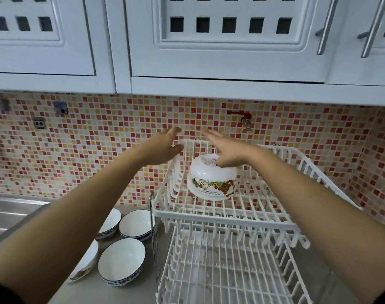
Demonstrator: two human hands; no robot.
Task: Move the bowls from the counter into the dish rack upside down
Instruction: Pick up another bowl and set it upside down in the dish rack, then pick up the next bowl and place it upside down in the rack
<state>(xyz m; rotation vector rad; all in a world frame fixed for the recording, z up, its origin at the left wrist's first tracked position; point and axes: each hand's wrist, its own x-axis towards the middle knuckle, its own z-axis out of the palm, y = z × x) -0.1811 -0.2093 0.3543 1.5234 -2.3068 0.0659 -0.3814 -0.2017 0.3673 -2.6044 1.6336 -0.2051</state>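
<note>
A white bowl with cartoon animals (211,178) lies upside down on the upper tier of the white wire dish rack (222,213). My right hand (225,151) hovers just above its base, fingers spread, thumb close to the bowl. My left hand (163,148) is open in the air to the left of the rack's back corner, holding nothing. On the counter left of the rack stand three upright white bowls with blue patterned outsides (121,261), (136,224), (109,222). A fourth bowl with a cartoon print (87,263) lies partly hidden by my left forearm.
The rack's lower tier (209,270) holds nothing. A steel sink (9,210) lies at the far left. White wall cabinets (209,40) hang overhead. A red tap (242,117) sticks out of the mosaic tile wall behind the rack.
</note>
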